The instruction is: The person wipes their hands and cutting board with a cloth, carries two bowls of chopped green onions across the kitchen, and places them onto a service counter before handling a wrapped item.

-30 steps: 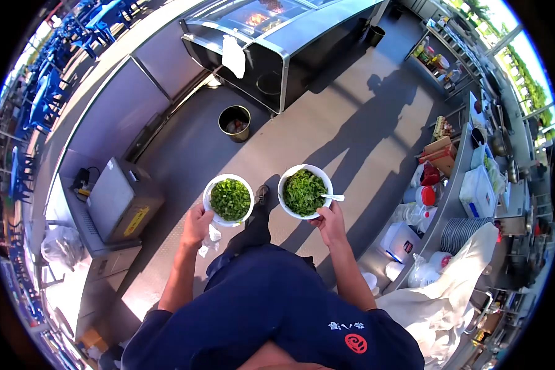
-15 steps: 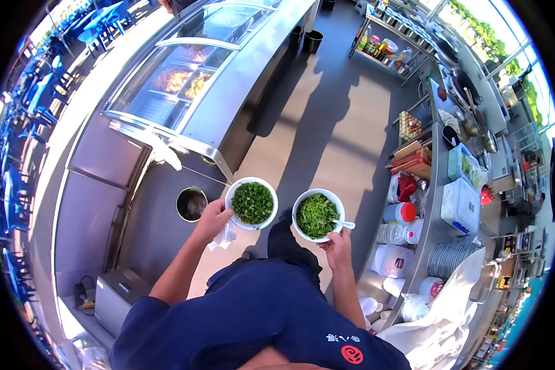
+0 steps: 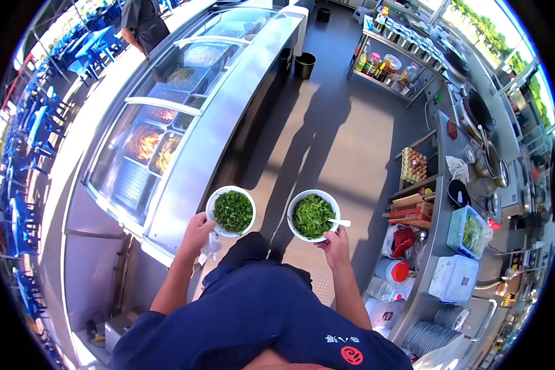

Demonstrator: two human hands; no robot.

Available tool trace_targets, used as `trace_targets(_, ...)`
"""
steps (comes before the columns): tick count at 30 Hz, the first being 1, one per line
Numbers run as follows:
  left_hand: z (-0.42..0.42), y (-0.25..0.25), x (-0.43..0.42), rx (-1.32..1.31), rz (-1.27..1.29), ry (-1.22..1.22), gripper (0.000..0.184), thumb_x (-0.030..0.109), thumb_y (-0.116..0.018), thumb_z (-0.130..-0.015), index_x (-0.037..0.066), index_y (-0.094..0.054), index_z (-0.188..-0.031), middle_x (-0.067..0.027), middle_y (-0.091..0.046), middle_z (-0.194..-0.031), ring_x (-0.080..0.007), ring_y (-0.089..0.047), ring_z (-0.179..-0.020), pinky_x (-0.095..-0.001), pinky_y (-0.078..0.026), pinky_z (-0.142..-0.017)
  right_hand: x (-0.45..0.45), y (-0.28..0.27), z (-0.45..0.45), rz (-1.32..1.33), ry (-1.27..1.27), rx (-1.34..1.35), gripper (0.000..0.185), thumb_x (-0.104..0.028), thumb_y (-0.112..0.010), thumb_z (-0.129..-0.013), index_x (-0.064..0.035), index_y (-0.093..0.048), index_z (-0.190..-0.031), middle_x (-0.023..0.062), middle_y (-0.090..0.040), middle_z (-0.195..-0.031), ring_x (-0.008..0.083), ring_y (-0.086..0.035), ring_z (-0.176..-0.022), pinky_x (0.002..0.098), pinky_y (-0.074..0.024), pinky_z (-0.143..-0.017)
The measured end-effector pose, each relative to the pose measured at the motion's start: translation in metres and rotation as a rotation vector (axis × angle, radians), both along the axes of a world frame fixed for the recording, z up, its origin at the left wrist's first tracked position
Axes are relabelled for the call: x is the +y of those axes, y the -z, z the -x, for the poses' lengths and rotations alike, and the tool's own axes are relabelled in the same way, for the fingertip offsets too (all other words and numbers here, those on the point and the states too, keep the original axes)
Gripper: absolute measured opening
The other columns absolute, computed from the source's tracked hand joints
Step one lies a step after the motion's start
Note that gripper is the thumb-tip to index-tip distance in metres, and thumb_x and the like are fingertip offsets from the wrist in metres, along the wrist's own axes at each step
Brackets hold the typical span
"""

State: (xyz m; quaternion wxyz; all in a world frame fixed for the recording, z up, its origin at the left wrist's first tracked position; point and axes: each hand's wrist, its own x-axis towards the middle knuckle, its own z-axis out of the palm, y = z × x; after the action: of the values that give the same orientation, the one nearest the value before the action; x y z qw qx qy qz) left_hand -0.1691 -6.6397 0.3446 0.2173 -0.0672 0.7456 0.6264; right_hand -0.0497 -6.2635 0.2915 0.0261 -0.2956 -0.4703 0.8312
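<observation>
My left hand (image 3: 198, 232) is closed on the rim of a white bowl (image 3: 230, 211) full of chopped dark green herbs. A crumpled clear plastic piece (image 3: 211, 248) hangs below that hand. On the other side, my right hand (image 3: 335, 245) grips a second white bowl (image 3: 313, 215) of lighter green chopped leaves. A white spoon (image 3: 339, 222) rests in this bowl, its handle sticking out over the rim on the right. Both bowls are upright and apart, in front of my body.
A glass-covered food display (image 3: 185, 105) runs along the left. On the right stand a steel counter (image 3: 427, 246), an egg tray (image 3: 414, 165) and stacked plates (image 3: 427, 342). A black bin (image 3: 304, 65) and a shelf of bottles (image 3: 385, 65) are ahead. A person (image 3: 145, 28) stands beyond the display.
The view has moved forward along the floor and turned, bringing the display alongside on the left. Both bowls are still held. The person beyond the display now shows more fully.
</observation>
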Motion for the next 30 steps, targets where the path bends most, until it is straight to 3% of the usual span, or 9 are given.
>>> trace_targets(2,0.044,0.011,0.020,-0.036,-0.022,-0.028,0.018,0.006,-0.055,-0.092,-0.003,-0.069,-0.100,-0.0024,-0.068,-0.086,-0.0093,-0.060,-0.076,-0.0275,-0.049,-0.072,0.023,0.002,0.055,0.015,0.019,0.027,0.042,0.000,-0.049,-0.087,0.0042,-0.044,-0.128,0.0159,-0.065,-0.102,0.0236,-0.070,-0.072,0.0294,-0.0611,-0.058)
trace_targets(3,0.067,0.017,0.030,-0.025,-0.004,-0.029,0.018,0.006,-0.055,-0.092,-0.003,-0.068,-0.100,-0.0026,-0.068,-0.086,-0.0094,-0.060,-0.076,-0.0276,-0.049,-0.072,0.037,0.008,0.082,0.048,-0.005,0.022,0.045,0.001,-0.051,-0.087,0.0020,-0.043,-0.132,0.0164,-0.062,-0.108,0.0231,-0.070,-0.074,0.0281,-0.0606,-0.060)
trace_targets(7,0.179,0.052,0.077,0.002,0.020,-0.020,0.018,0.006,-0.056,-0.092,-0.004,-0.068,-0.100,-0.0025,-0.068,-0.087,-0.0094,-0.060,-0.077,-0.0277,-0.049,-0.071,0.085,0.008,0.190,0.116,-0.001,0.047,0.042,0.001,-0.050,-0.087,0.0028,-0.045,-0.128,0.0151,-0.064,-0.101,0.0222,-0.070,-0.073,0.0293,-0.0615,-0.061)
trace_targets(11,0.303,0.057,0.148,-0.041,-0.071,0.036,0.015,0.006,-0.056,-0.091,-0.003,-0.067,-0.095,-0.0010,-0.066,-0.085,-0.0082,-0.058,-0.075,-0.0280,-0.048,-0.068,0.141,-0.004,0.271,0.117,0.088,0.015,0.042,0.000,-0.049,-0.087,0.0026,-0.045,-0.128,0.0157,-0.064,-0.102,0.0231,-0.070,-0.073,0.0303,-0.0624,-0.060)
trace_targets(17,0.480,0.011,0.286,0.060,-0.016,0.220,0.014,0.002,-0.055,-0.089,-0.003,-0.066,-0.096,-0.0012,-0.064,-0.085,-0.0080,-0.057,-0.076,-0.0278,-0.047,-0.068,0.230,-0.038,0.387,0.048,0.201,0.004,0.043,0.000,-0.049,-0.085,0.0020,-0.046,-0.128,0.0156,-0.065,-0.103,0.0229,-0.070,-0.072,0.0306,-0.0616,-0.059)
trace_targets(21,0.589,0.012,0.372,0.050,-0.015,0.346,0.015,0.006,-0.056,-0.093,-0.002,-0.067,-0.098,0.0005,-0.064,-0.087,-0.0071,-0.056,-0.078,-0.0259,-0.046,-0.071,0.297,-0.017,0.462,0.034,0.280,0.019,0.043,0.000,-0.050,-0.085,0.0023,-0.046,-0.128,0.0148,-0.064,-0.103,0.0222,-0.070,-0.073,0.0318,-0.0640,-0.062)
trace_targets(26,0.706,0.019,0.473,0.012,-0.042,0.332,0.013,0.003,-0.055,-0.090,-0.003,-0.066,-0.096,-0.0005,-0.063,-0.084,-0.0074,-0.056,-0.075,-0.0273,-0.046,-0.069,0.393,-0.010,0.581,0.005,0.302,-0.019,0.044,0.001,-0.050,-0.085,0.0025,-0.046,-0.129,0.0143,-0.063,-0.106,0.0219,-0.070,-0.073,0.0302,-0.0631,-0.061)
trace_targets(30,0.794,0.009,0.534,-0.002,-0.014,0.221,0.015,0.003,-0.055,-0.091,-0.004,-0.066,-0.098,-0.0005,-0.064,-0.085,-0.0076,-0.057,-0.076,-0.0266,-0.047,-0.071,0.479,-0.007,0.694,-0.008,0.162,-0.026,0.045,-0.001,-0.051,-0.086,0.0032,-0.045,-0.131,0.0146,-0.063,-0.108,0.0227,-0.071,-0.075,0.0278,-0.0615,-0.059)
